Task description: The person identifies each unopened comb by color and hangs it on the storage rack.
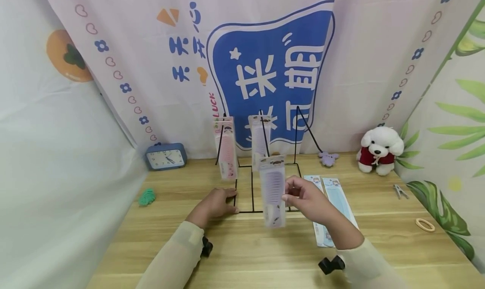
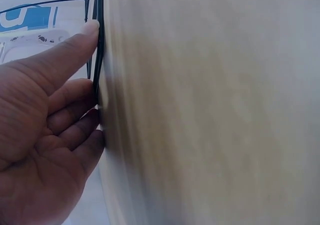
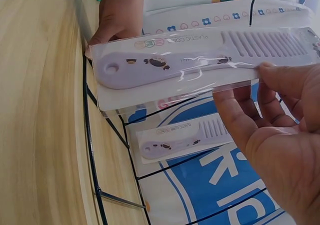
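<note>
My right hand (image 1: 308, 200) pinches the side edge of a clear packet with a lilac comb (image 1: 273, 192) between thumb and fingers. The packet hangs upright at the front tip of the middle prong of a black wire rack (image 1: 246, 212); whether the prong passes through its hole I cannot tell. Farther back on that prong is another packaged lilac comb (image 1: 258, 142). Packaged pink combs (image 1: 228, 154) hang from the left prong, while the right prong is bare. My left hand (image 2: 47, 120) presses its thumb and fingertips against the rack's base at the front left corner.
Two light-blue packets (image 1: 337, 196) lie right of the rack, partly under my right forearm. A blue clock (image 1: 166, 157) and green clip (image 1: 147, 197) are on the left. Right are a purple toy (image 1: 328, 158), plush dog (image 1: 380, 150), grey clothespin (image 1: 400, 192) and ring (image 1: 425, 225).
</note>
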### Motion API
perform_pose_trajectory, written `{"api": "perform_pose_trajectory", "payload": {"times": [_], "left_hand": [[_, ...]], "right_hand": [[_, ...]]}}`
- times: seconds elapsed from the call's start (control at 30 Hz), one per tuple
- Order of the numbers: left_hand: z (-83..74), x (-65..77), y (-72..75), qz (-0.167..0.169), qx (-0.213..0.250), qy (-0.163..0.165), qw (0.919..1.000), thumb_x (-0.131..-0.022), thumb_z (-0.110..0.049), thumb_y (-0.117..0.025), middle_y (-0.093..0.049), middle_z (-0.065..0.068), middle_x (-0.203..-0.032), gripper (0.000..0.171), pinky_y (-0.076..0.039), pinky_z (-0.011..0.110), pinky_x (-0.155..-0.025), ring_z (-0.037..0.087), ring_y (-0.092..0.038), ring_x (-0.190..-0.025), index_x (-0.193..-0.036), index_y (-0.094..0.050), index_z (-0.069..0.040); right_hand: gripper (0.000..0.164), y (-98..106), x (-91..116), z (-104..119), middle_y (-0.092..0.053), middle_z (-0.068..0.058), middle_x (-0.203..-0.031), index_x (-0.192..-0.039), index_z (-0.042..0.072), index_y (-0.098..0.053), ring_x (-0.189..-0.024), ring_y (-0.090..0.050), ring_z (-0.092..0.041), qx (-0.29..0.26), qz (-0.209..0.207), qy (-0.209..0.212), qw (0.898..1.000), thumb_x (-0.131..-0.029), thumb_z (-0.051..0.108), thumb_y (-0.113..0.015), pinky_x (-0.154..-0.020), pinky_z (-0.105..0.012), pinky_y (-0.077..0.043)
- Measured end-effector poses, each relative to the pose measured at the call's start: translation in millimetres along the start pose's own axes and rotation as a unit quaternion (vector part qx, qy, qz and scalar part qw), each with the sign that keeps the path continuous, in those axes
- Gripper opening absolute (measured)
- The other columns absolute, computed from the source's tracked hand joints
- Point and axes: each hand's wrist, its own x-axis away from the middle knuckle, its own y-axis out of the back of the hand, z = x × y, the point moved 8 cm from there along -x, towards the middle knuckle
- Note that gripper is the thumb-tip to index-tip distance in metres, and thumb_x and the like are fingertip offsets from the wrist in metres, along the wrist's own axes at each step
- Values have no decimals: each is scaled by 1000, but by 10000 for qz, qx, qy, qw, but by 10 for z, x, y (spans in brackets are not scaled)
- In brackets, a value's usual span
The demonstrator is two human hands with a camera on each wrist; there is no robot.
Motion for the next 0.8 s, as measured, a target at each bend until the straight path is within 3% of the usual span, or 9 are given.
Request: {"api": "perform_pose_trajectory", "payload": {"times": [0.1, 0.33, 0.8], "left_hand": [[0, -15, 12, -29, -53, -28, 10000, -96, -31, -87, -53, 10, -167, 69, -38, 52, -131, 33, -45, -159, -156, -61, -8], [-11, -11, 16, -49, -107, -76, 9999, -96, -31, -87, -54, 11, -166, 69, -38, 52, -130, 34, -46, -158, -155, -61, -7], [-6, -10, -1, -23, -105, -120, 9999, -97, -31, -86, -54, 11, -167, 68, -39, 51, -130, 34, -46, -158, -156, -61, -7]], "right_hand": [[9, -5, -11, -17, -64, -13, -99, -109, 4, -60, -86, -67, -26, 31, -44, -78, 10000, -108, 8, -68, -74, -31, -62], [10, -20, -28, -70, -66, -13, -103, -111, 5, -61, -91, -68, -40, -42, -85, -278, 9996, -107, 8, -69, -78, -33, -64], [13, -3, -57, -118, -66, -16, -97, -113, 5, -61, -90, -68, -44, -8, -188, -445, 9988, -108, 13, -70, -78, -36, -65]]}}
